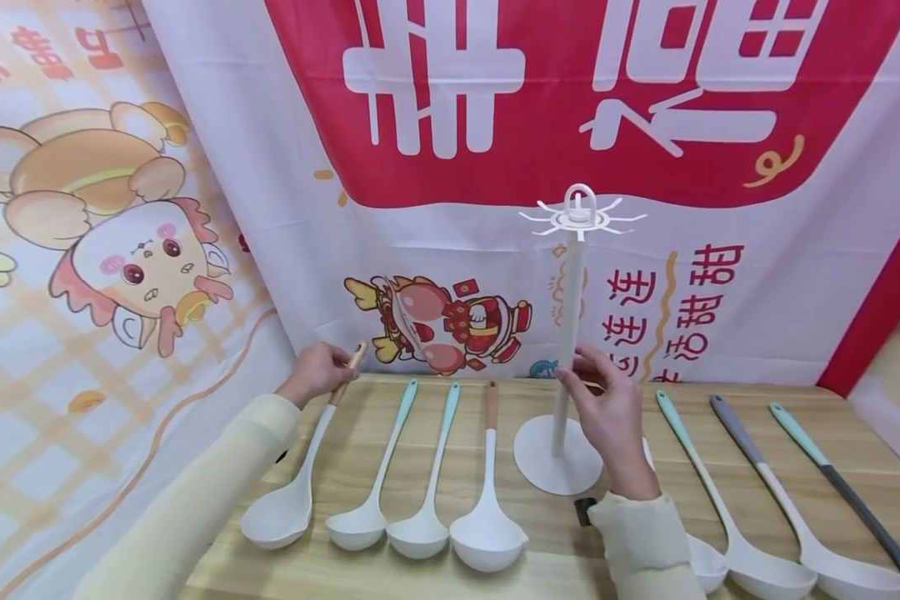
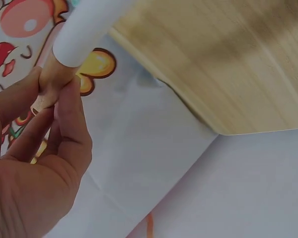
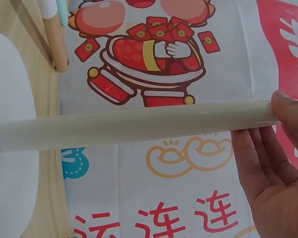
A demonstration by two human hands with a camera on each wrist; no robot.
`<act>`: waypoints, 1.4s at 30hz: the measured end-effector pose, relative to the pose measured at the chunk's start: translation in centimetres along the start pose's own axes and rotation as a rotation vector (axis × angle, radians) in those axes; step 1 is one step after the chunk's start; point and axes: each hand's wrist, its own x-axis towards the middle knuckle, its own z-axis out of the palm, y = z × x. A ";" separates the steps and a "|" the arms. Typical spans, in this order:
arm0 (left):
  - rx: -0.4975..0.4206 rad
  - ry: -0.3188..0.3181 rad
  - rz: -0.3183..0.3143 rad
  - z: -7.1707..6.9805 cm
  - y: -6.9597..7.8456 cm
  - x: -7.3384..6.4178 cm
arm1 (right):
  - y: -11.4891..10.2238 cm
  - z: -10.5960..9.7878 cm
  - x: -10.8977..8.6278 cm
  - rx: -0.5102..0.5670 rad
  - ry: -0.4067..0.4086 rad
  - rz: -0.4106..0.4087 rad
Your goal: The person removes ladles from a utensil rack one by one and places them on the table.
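In the head view my left hand (image 1: 318,372) pinches the brown handle of a white ladle (image 1: 279,512) at the far left of the row. The left wrist view shows thumb and fingers around that wooden-looking handle (image 2: 58,74), near its end. My right hand (image 1: 607,408) grips the upright pole of a white utensil stand (image 1: 565,350), which has a round base and a ring of hooks with a loop on top. Seen from the right wrist, thumb and fingers hold the pole (image 3: 139,126) from opposite sides. The stand's hooks carry nothing.
Between the hands lie two ladles with mint handles (image 1: 357,525) and a brown-handled ladle (image 1: 487,537). Right of the stand are several more utensils, including a grey-handled ladle (image 1: 847,571) and a dark one with a mint handle (image 1: 858,492). A printed cloth (image 1: 450,242) hangs behind the wooden table (image 1: 270,575).
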 end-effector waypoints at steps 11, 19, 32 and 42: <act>0.177 0.003 0.021 2.8 -1.0 1.6 | 0.0 0.0 0.1 0.002 0.001 -0.030; 0.263 -0.002 -0.015 4.5 -1.2 1.9 | 0.0 0.3 0.1 0.002 0.002 0.001; 0.308 -0.056 -0.086 5.2 -1.7 2.4 | -0.4 0.3 0.2 0.023 -0.013 -0.013; 0.325 -0.070 -0.077 5.9 -1.6 2.9 | -0.1 -0.2 0.1 0.017 -0.006 -0.005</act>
